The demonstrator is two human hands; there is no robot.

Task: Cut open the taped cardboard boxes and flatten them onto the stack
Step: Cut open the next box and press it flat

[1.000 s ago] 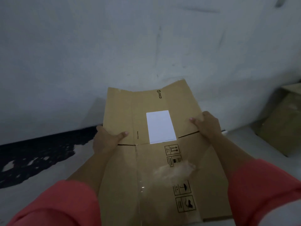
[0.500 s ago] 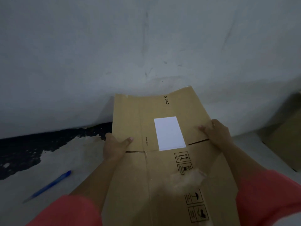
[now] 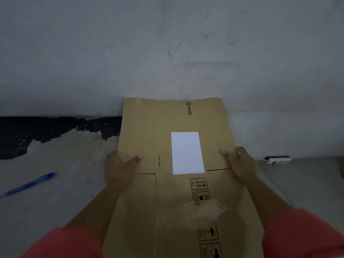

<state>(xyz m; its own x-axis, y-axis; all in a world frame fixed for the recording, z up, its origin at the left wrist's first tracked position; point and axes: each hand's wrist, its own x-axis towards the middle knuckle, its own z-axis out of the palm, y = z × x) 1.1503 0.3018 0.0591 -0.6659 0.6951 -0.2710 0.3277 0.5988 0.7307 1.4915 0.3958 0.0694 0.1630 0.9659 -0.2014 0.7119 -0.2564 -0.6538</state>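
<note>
so far left there's a blue pen (image 3: 29,184) lying on the concrete floor (image 3: 55,211), well apart from everything else. left hand (image 3: 119,168) grips the left edge of the flattened cardboard box (image 3: 141,127), thumb on top, fingers tucked under. box is dead centre, far end up by the grey wall (image 3: 167,43), white label (image 3: 187,152) facing up between the hands. right hand (image 3: 240,164) holds the right edge the same way. white power strip (image 3: 277,159) sits at the wall just right of it

PICO, perhaps "Made in China", on box (image 3: 167,202)
</note>
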